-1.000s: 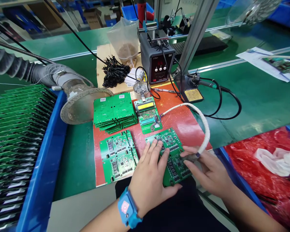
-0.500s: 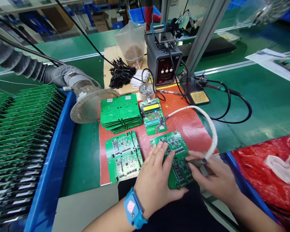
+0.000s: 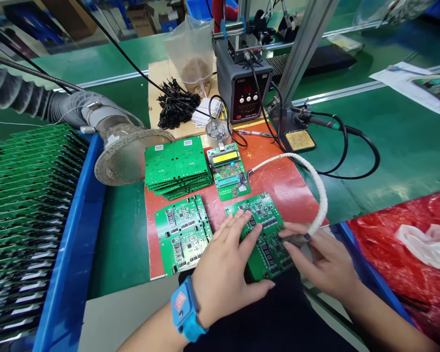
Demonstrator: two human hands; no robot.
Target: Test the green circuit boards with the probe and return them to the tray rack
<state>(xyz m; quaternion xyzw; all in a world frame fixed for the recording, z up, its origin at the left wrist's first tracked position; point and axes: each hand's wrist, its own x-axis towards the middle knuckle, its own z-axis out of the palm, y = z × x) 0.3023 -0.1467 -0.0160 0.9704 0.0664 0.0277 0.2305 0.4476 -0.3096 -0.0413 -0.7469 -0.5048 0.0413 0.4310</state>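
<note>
A green circuit board (image 3: pixel 267 215) with black digit displays lies at the front of the red mat, its near edge over my lap. Spread flat across its left side, my left hand (image 3: pixel 229 256) presses on it; a blue wrist strap (image 3: pixel 185 309) circles that wrist. My right hand (image 3: pixel 324 259) pinches a grey probe head (image 3: pixel 296 240) against the board's right part. From the probe a white sleeved cable (image 3: pixel 320 190) arcs back to a small programmer board (image 3: pixel 227 171) with a yellow screen. Left of my hands lie similar circuit boards (image 3: pixel 183 234), overlapping.
Behind them is a stack of green boards (image 3: pixel 178 164). A fume duct (image 3: pixel 128 151) hangs at left above a blue bin (image 3: pixel 71 239) of upright boards. A soldering station (image 3: pixel 244 83) and iron stand (image 3: pixel 297 139) are at the back; red plastic bags (image 3: pixel 381 230) fill a bin at right.
The view has shifted a little, so the scene sits slightly further left and higher. Both hands keep their places on the board, with the probe held at about the same spot.
</note>
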